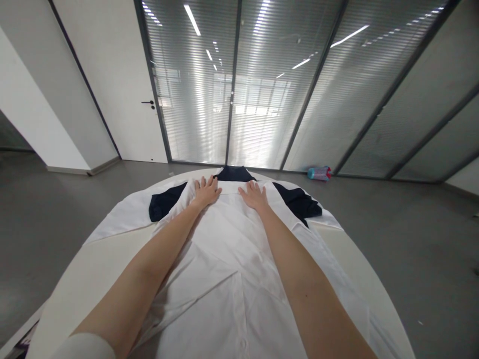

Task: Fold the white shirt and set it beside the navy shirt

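A white shirt (228, 229) lies spread over the table, its button placket running toward me at the bottom. On its upper left part my left hand (205, 192) rests flat with the fingers spread. My right hand (255, 195) lies the same way on the upper right part, fingers apart. Neither hand grips the cloth. Dark navy cloth (235, 173) shows beyond the shirt's top edge and sticks out at both sides, partly hidden under the white. More white fabric (129, 215) spreads out to the left beneath the dark piece.
The round white table (86, 279) has a curved edge on both sides. Past it are grey floor, a white door (123, 89) and glass panels with blinds (262, 99). A blue and red package (319, 173) sits on the floor by the glass.
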Demonstrator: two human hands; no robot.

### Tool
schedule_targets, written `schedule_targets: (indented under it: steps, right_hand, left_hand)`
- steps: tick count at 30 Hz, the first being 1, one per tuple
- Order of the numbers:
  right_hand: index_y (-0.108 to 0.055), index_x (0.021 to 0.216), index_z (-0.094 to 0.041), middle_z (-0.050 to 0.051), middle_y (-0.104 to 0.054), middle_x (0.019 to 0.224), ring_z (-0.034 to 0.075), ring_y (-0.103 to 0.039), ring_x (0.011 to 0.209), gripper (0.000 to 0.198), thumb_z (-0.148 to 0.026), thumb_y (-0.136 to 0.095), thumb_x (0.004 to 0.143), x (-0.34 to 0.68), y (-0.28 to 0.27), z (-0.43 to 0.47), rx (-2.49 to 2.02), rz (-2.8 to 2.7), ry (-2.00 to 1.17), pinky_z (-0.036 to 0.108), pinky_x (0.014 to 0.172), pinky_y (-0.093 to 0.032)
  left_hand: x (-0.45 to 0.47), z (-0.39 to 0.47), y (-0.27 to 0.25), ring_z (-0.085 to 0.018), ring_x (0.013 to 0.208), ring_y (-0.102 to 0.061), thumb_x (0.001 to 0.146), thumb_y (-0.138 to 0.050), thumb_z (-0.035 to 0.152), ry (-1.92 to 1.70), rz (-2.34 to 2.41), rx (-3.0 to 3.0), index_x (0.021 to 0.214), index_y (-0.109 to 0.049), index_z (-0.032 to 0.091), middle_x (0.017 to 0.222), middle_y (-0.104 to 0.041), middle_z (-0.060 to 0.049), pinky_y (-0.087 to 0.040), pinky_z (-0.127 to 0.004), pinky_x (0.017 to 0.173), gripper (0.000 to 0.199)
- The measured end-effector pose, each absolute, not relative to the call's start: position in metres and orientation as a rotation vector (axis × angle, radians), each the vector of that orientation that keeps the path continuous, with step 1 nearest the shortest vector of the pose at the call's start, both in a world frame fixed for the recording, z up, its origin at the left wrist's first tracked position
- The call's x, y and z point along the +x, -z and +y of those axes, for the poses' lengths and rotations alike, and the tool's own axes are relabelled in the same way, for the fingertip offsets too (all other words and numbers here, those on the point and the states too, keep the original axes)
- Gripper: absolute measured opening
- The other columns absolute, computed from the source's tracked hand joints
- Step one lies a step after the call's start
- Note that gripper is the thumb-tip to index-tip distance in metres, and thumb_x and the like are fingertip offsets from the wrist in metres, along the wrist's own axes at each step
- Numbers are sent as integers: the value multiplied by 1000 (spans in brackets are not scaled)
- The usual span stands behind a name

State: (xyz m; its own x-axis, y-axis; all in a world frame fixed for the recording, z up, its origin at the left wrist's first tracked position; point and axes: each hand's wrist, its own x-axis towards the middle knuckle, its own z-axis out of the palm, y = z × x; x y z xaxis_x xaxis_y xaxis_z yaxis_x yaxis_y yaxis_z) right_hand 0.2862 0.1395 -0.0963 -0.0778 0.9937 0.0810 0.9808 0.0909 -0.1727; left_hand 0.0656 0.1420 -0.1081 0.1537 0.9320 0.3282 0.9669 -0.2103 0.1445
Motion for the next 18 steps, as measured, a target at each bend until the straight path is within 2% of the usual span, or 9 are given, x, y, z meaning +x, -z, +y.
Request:
schedule_targets:
  steps: [2,4,6,8,10,12,18]
  right_hand:
    - [-35,155,-14,13,-26,163,31,-21,149,70,-58,-19,103,287,95,137,-1937,-2115,-6,54,119,-13]
    - [-44,149,-14,15,-39,157,30,-32,144,60,-48,-21,105,288,93,132,-1857,-2033,108,49,117,-19]
    - [-53,140,-15,15,-52,145,27,-43,135,51,-38,-21,107,289,89,128,-1803,-1980,168,42,113,-25]
    - [-60,128,-17,14,-61,133,24,-50,124,47,-32,-22,107,290,85,125,-1780,-1953,188,37,108,-31]
    - [-65,118,-19,13,-64,124,25,-53,116,43,-30,-25,106,290,83,124,-1771,-1914,208,36,103,-34]
    - [-66,114,-19,12,-65,121,26,-53,114,41,-30,-27,106,289,83,123,-1769,-1887,218,37,101,-35]
    - [-68,109,-20,11,-67,114,26,-56,110,40,-30,-30,106,294,87,130,-1742,-1795,150,37,97,-38]
  left_hand:
    - [61,146,103,-40,149,-22,99,-42,47,612,-1915,-2307,153,-39,19,162,-31,-12,-16,-66,116,61]
    - [53,151,92,-35,144,-34,99,-44,44,767,-1951,-2281,145,-48,18,154,-43,-14,-26,-57,116,53]
    - [43,158,79,-29,128,-53,98,-46,37,860,-2049,-2280,133,-59,16,136,-61,-16,-41,-45,107,43]
    - [33,164,66,-24,105,-65,93,-52,31,834,-2110,-2355,117,-67,15,112,-71,-12,-50,-34,92,33]
    - [29,167,59,-20,88,-69,86,-60,28,749,-2094,-2480,103,-73,16,95,-74,-7,-51,-27,78,25]
    - [30,168,57,-18,80,-68,79,-65,25,663,-2047,-2616,92,-76,17,87,-74,-4,-50,-23,70,19]
    - [36,164,59,-18,76,-67,66,-66,14,403,-1888,-2916,77,-78,18,75,-74,0,-48,-20,67,17]
